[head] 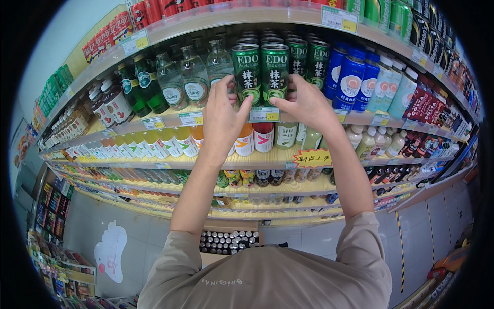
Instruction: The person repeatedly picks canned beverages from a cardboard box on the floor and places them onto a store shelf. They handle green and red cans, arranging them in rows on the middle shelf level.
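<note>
Two green EDO Pack matcha drink cans stand side by side at the front edge of a wooden shelf. My left hand [225, 108] is around the left can [246, 69], its thumb on the can's lower front and its fingers at the left side. The right can [274, 69] is gripped by my right hand [307, 100], with the thumb at the lower front and the fingers at its right side. More matching cans [319, 58] stand behind and to the right. Below the two cans, a price tag [264, 114] is fixed to the shelf edge.
Clear glass bottles [195, 81] and green bottles [146, 85] are left of the cans; blue-wrapped bottles [350, 79] are to the right. An upper shelf edge [247, 19] overhangs them. Lower shelves hold juice bottles [263, 139]. An open carton of cans [229, 241] is on the floor.
</note>
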A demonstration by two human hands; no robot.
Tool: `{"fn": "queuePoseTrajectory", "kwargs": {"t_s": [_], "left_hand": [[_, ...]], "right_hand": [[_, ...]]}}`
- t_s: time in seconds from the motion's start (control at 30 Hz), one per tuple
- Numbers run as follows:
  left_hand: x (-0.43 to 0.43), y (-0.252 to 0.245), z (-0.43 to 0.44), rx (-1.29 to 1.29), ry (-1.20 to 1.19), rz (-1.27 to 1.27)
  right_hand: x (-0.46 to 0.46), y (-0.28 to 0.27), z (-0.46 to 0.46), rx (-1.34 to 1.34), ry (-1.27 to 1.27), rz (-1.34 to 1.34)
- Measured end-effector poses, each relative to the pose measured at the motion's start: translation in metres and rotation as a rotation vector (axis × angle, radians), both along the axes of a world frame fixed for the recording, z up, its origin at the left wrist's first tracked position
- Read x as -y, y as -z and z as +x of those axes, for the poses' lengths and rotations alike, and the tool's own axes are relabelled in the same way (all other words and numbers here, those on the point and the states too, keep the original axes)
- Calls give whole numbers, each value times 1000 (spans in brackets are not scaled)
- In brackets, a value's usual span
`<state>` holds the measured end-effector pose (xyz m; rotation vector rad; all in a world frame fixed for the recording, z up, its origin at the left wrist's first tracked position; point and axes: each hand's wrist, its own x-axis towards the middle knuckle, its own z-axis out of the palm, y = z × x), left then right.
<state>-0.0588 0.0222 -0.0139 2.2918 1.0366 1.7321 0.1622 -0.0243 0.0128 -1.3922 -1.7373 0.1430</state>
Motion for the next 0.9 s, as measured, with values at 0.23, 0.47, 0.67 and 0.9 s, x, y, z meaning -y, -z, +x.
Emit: {"fn": "queuePoseTrajectory", "kwargs": {"t_s": [0.23,0.47,0.67,0.9], "left_hand": [[-1,0,0,-2,5,-9],[0,0,0,1,9,-14],[0,0,0,-5,1,-11],[0,1,1,0,-1,-7]], "right_hand": [[-1,0,0,19,34,-9],[3,-3,-4,17,52,-20],[6,-8,-4,97,79,-94],[5,-7,-3,108,64,-92]]}}
